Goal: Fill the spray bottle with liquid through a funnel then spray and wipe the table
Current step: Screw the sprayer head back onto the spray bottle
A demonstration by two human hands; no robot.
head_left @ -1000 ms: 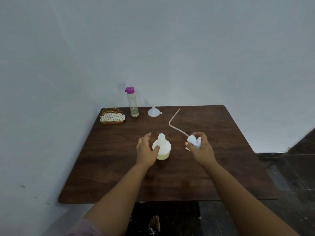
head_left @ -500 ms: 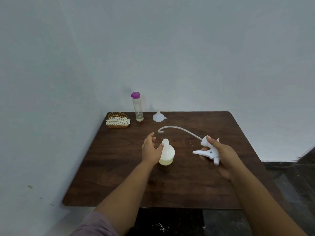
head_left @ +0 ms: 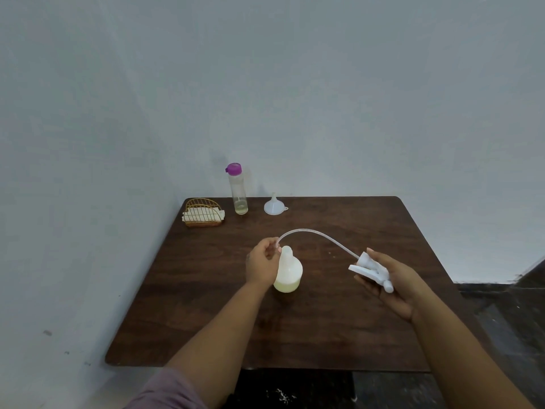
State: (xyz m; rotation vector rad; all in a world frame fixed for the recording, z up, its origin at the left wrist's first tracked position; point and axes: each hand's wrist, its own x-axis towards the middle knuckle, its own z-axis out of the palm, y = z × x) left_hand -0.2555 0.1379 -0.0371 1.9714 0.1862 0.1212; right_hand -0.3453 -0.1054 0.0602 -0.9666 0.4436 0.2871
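Note:
A white spray bottle [head_left: 289, 273] with pale yellow liquid in its bottom stands uncapped at the middle of the dark wooden table [head_left: 295, 320]. My right hand [head_left: 389, 278] holds the white trigger sprayer head [head_left: 371, 271] to the right of the bottle. Its long clear dip tube [head_left: 318, 235] arcs left above the table. My left hand [head_left: 262, 265] pinches the tube's free end right beside the bottle's open neck. A white funnel [head_left: 275, 205] sits upside down near the table's back edge.
A clear bottle with a purple cap [head_left: 237, 188] and a little liquid stands at the back, left of the funnel. A gold wire basket [head_left: 203, 214] with folded white cloths sits at the back left corner. The wall borders the table's left and back.
My left hand left the bottle's side and took hold of the tube's free end by the neck. My right hand with the sprayer head stayed to the right of the bottle.

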